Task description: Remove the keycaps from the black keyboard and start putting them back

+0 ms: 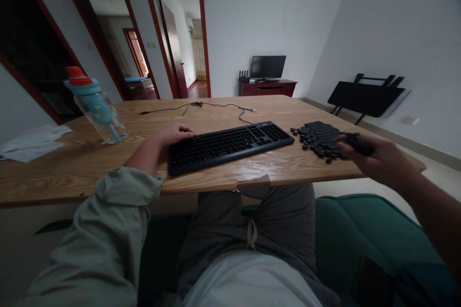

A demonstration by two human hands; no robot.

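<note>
Seated at wooden table point(108, 172); black keyboard point(230, 146) lying flat near the front edge, angled slightly, cable running away toward the far side. Left hand point(176, 133) resting palm-down on the keyboard's left end, fingers loosely curled, steadying rather than gripping anything. Right hand point(374, 156) out at the table's right corner, over the near edge of a pile of loose black keycaps point(319, 138), fingers closed round something small and dark, probably a keycap; blurred, so exact hold not readable. Step judged: picking a cap from the pile. Next move would call for carrying it across to the keyboard and seating it square on its place. Keyboard appears fully dark, legends too dim to read; missing caps not discernible. Pile just right of keyboard, not touching. Water bottle point(99, 108) at far left, well apart.
</note>
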